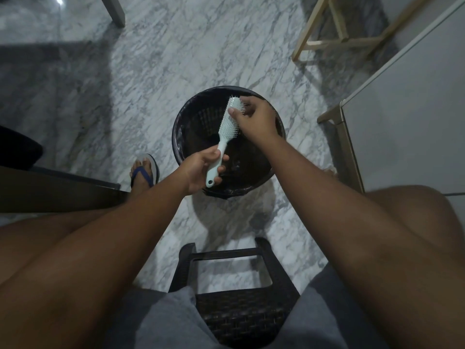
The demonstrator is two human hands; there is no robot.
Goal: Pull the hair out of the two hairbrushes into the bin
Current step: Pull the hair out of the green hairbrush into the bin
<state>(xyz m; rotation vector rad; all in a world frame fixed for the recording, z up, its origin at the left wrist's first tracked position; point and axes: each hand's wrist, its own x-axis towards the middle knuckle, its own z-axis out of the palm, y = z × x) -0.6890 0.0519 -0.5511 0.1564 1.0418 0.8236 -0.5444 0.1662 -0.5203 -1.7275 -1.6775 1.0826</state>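
- The marble floor [141, 79] fills most of the frame, grey-veined and dim, with pale wooden furniture legs [324, 34] in the upper right and a white cabinet [412, 127] down the right edge.
- The person sits on a dark woven stool [241, 311] at bottom centre, both forearms reaching up the frame toward the middle; a foot in a blue-strapped sandal [144, 172] rests at centre left.
- The bin [179, 137], round and black with a dark liner, stands at frame centre just beyond the hands. Its inside is too dark to tell whether any hair lies there.
- The hairbrush [227, 124], pale mint, hangs over the bin's mouth. Its long axis runs from the handle at lower left up to the head at upper right, bristles facing right.
- The left hand [201, 170] is closed round the handle, at the bin's near rim.
- The right hand [254, 117] sits at the brush head, thumb on the back and fingers curled narrow into the bristles; whether strands are pinched between them cannot be told.
- The right hand is the nearer to the bristles, so I judge the coming pull goes away from the head, to the right, with the release above the bin.
- A second hairbrush is not in view.
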